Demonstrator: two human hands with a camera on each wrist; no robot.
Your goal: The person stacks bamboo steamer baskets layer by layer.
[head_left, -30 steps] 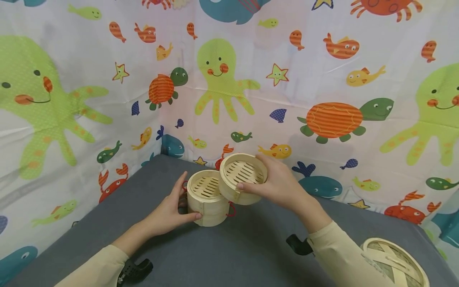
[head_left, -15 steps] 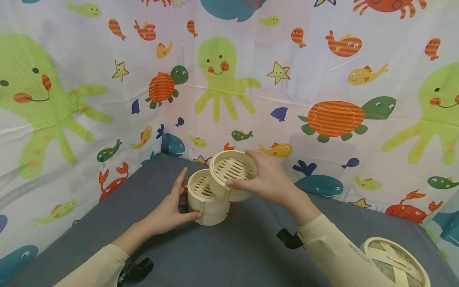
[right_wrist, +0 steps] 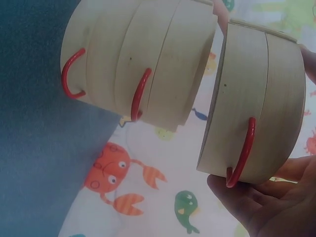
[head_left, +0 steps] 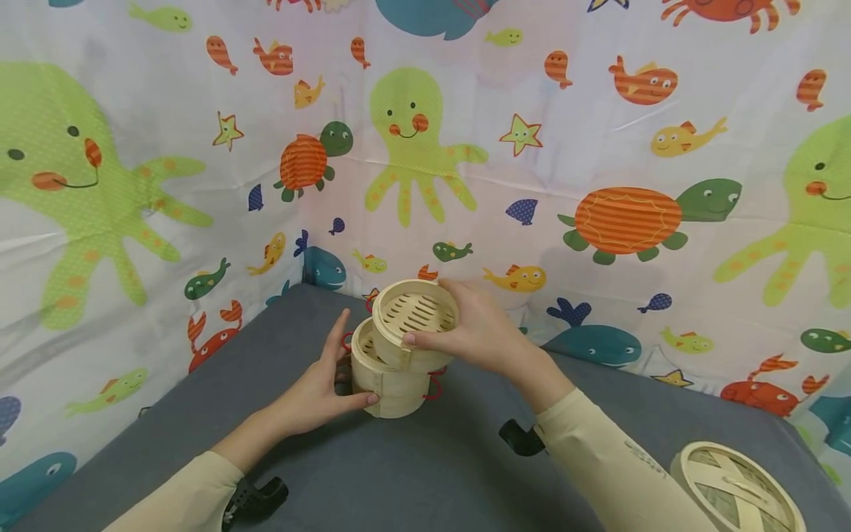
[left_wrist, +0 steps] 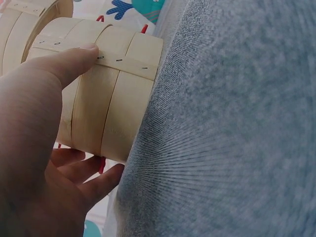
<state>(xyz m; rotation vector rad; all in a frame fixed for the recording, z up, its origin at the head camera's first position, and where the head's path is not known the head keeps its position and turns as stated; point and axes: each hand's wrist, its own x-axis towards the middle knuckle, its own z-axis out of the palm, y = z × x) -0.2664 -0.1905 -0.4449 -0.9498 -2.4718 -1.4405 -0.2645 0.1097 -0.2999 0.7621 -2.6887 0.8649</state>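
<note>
Two small bamboo steamer baskets (head_left: 399,393) stand stacked on the table, with red loop handles at their sides. My left hand (head_left: 309,395) grips this stack from the left. In the left wrist view its thumb lies across the stapled seam and its fingers reach round the far side. Above the stack, my right hand (head_left: 485,325) holds another bamboo steamer basket (head_left: 419,314) by its right side, slatted floor showing inside. This basket is tilted and covers much of the stack's top in the head view. The right wrist view shows a gap between the held basket (right_wrist: 242,94) and the stack (right_wrist: 143,54).
A round bamboo lid (head_left: 734,488) with crossed bands lies at the table's right. The grey tabletop (head_left: 412,480) meets a white curtain (head_left: 465,185) printed with sea animals at the back and left. Black devices (head_left: 521,437) sit under both wrists.
My right hand has carried the held steamer basket to the left, over the stack. My left hand keeps its grip in the same place.
</note>
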